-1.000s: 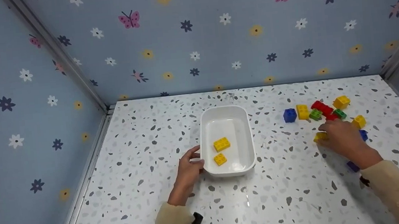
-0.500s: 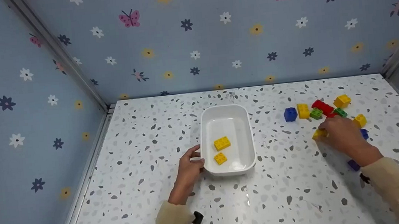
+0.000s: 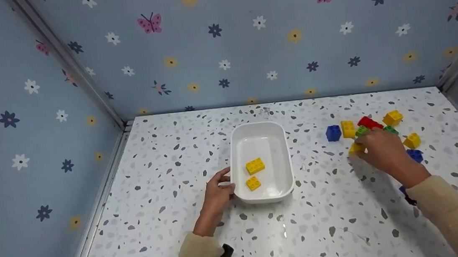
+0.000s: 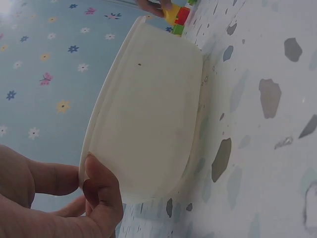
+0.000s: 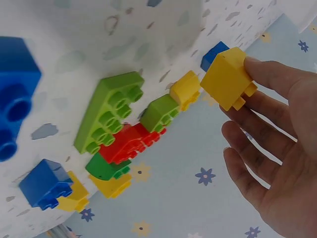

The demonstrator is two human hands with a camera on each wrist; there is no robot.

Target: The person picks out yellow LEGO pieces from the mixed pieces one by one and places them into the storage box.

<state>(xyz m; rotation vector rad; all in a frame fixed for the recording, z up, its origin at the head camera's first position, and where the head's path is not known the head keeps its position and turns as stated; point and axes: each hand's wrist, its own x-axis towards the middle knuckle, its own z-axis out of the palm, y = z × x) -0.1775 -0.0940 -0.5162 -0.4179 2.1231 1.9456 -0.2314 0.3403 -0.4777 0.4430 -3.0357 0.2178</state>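
My left hand (image 3: 214, 197) pinches the left rim of a white plastic tub (image 3: 271, 154), thumb outside its wall, as the left wrist view shows. Inside the tub lie two yellow toy building blocks, a longer one (image 3: 255, 166) and a smaller one (image 3: 253, 183). Over on the right, my right hand (image 3: 386, 151) holds another yellow building block (image 5: 228, 77) between thumb and fingertips. Its studs face the palm side in the right wrist view; the other fingers are spread below it. In the head view this hand partly covers a red block (image 3: 369, 122) and a light green block (image 3: 361, 131).
Around the right hand lie more blocks: a blue one (image 3: 333, 133), yellow ones (image 3: 392, 118), a dark green one (image 3: 390, 130) and another blue one (image 3: 415, 155). Flower-patterned walls (image 3: 247, 59) close off the back and sides of the speckled table (image 3: 165, 160).
My right hand has shifted left and slightly back with the yellow building block, uncovering more of the blue block behind it. The left hand and the tub stay in place.
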